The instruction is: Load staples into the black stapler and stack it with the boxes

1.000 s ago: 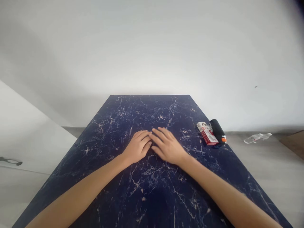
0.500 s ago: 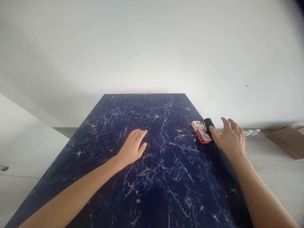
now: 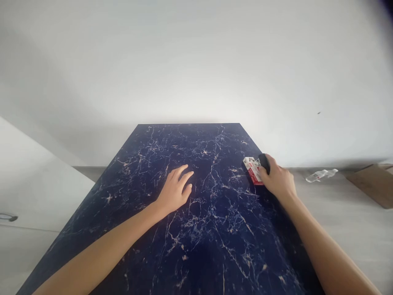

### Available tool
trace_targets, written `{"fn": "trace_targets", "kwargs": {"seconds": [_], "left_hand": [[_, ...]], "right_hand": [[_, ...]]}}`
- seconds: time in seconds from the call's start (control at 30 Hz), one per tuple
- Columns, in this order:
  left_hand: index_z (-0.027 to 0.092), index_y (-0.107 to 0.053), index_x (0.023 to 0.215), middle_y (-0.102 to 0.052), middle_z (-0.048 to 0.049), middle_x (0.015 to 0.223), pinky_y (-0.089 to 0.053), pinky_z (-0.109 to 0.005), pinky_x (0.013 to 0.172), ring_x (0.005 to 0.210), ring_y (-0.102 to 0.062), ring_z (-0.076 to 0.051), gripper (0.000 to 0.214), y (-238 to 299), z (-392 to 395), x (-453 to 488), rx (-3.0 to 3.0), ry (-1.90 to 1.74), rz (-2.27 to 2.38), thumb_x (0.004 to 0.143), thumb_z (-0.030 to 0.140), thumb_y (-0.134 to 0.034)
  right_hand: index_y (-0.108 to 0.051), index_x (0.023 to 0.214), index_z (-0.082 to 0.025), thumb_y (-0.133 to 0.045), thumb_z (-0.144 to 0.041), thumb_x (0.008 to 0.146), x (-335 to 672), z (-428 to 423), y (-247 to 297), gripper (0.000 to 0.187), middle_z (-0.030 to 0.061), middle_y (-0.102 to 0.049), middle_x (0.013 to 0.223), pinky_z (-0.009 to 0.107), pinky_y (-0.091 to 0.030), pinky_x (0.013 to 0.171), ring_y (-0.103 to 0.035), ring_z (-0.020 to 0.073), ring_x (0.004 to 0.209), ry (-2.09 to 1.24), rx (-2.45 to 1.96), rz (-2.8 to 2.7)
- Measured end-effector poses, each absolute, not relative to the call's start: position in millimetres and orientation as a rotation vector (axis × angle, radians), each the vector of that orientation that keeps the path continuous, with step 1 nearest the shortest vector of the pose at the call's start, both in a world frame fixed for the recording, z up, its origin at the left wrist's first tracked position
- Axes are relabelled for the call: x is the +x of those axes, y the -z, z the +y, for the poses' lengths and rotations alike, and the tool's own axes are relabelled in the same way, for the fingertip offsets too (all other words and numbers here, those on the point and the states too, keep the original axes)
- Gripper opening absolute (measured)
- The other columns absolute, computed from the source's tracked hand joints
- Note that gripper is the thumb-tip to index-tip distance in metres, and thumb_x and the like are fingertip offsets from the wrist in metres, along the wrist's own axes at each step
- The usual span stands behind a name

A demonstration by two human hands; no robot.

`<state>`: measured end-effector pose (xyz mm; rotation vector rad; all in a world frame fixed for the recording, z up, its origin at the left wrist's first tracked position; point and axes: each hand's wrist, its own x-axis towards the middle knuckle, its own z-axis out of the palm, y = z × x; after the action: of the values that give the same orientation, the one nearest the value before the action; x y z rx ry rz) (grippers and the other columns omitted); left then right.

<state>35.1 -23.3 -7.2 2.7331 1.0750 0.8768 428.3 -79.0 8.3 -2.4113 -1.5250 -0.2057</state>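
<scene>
My left hand [image 3: 175, 189] lies flat and open on the dark blue marble-patterned table [image 3: 196, 229], fingers spread, holding nothing. At the table's right edge my right hand [image 3: 278, 178] is closed over a black cylindrical object [image 3: 264, 161], of which only the far end shows. A small red and white box [image 3: 252, 170] lies right beside that object, touching the thumb side of my right hand.
A clear plastic bottle [image 3: 321, 175] lies on the grey floor to the right of the table. A brown cardboard piece [image 3: 370, 184] sits at the far right. A white cabinet [image 3: 37, 192] with a handle stands to the left. A white wall is behind.
My right hand left the middle of the table, swung right to the edge and closed over the black object. My left hand stayed flat in place.
</scene>
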Motion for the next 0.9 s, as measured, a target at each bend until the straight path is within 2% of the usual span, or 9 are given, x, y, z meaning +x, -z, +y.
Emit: {"fn": "trace_targets", "kwargs": {"seconds": [0.13,0.3,0.4,0.57,0.67,0.77,0.83,0.9], "left_hand": [[0.024,-0.051,0.139,-0.044,-0.013,0.152,-0.039,-0.058,0.116,0.14,-0.044,-0.032,0.039,7,-23,30,2.688,-0.949,1.136,0.1,0.024,-0.052],[0.025,-0.049,0.14,-0.043,-0.0141,0.153,-0.039,-0.058,0.115,0.141,-0.044,-0.033,0.04,5,-23,8,2.662,-1.033,1.184,0.1,0.025,-0.052],[0.025,-0.051,0.138,-0.044,-0.0147,0.152,-0.041,-0.057,0.114,0.136,-0.048,-0.033,0.039,4,-20,-15,2.623,-1.102,1.245,0.099,0.025,-0.053],[0.021,-0.056,0.132,-0.048,-0.0156,0.148,-0.038,-0.057,0.116,0.139,-0.046,-0.034,0.035,5,-7,-55,2.484,-1.174,1.451,0.098,0.028,-0.052],[0.02,-0.056,0.134,-0.055,-0.0153,0.142,-0.04,-0.056,0.115,0.136,-0.05,-0.033,0.036,3,7,-80,2.396,-1.172,1.527,0.101,0.031,-0.046],[0.021,-0.056,0.138,-0.062,-0.0122,0.136,-0.042,-0.054,0.113,0.128,-0.056,-0.031,0.04,0,18,-106,2.358,-1.119,1.564,0.102,0.034,-0.044],[0.023,-0.055,0.141,-0.062,-0.0105,0.139,-0.042,-0.053,0.113,0.129,-0.056,-0.031,0.043,-1,21,-120,2.367,-1.04,1.535,0.101,0.038,-0.046],[0.024,-0.051,0.145,-0.057,-0.0092,0.146,-0.039,-0.052,0.116,0.135,-0.052,-0.031,0.047,-1,22,-128,2.397,-0.917,1.44,0.102,0.042,-0.046]], "right_hand": [[-0.038,0.155,-0.019,-0.045,-0.041,0.099,377,-60,-19,0.061,0.0136,-0.076,0.095,0.036,-0.051,0.068,-0.072,0.0314,0.077,0.125,-2.318,-1.656],[-0.038,0.153,-0.019,-0.05,-0.034,0.095,294,-30,-30,0.061,0.0129,-0.075,0.111,0.033,-0.052,0.071,-0.072,0.0262,0.081,-0.119,-2.085,-1.817],[-0.043,0.146,-0.022,-0.055,-0.029,0.09,239,-9,-34,0.058,0.0118,-0.074,0.115,0.033,-0.052,0.077,-0.072,0.0265,0.09,-0.239,-1.926,-1.907],[-0.043,0.142,-0.018,-0.059,-0.039,0.091,135,24,-31,0.058,0.0161,-0.069,0.12,0.04,-0.052,0.087,-0.069,0.0328,0.103,-0.371,-1.689,-2.027],[-0.044,0.138,-0.017,-0.052,-0.044,0.096,81,40,-25,0.05,0.017,-0.069,0.118,0.041,-0.051,0.088,-0.069,0.0323,0.103,-0.457,-1.592,-2.049],[-0.051,0.129,-0.019,-0.046,-0.049,0.101,53,55,-18,0.042,0.0135,-0.072,0.112,0.037,-0.051,0.087,-0.069,0.0295,0.099,-0.577,-1.518,-2.021],[-0.058,0.118,-0.02,-0.038,-0.056,0.104,50,64,-13,0.044,0.0112,-0.073,0.106,0.035,-0.05,0.087,-0.069,0.0279,0.098,-0.667,-1.493,-1.981],[-0.064,0.105,-0.02,-0.024,-0.057,0.107,56,71,-9,0.054,0.0105,-0.073,0.105,0.033,-0.049,0.088,-0.069,0.026,0.101,-0.71,-1.464,-1.951]]}}
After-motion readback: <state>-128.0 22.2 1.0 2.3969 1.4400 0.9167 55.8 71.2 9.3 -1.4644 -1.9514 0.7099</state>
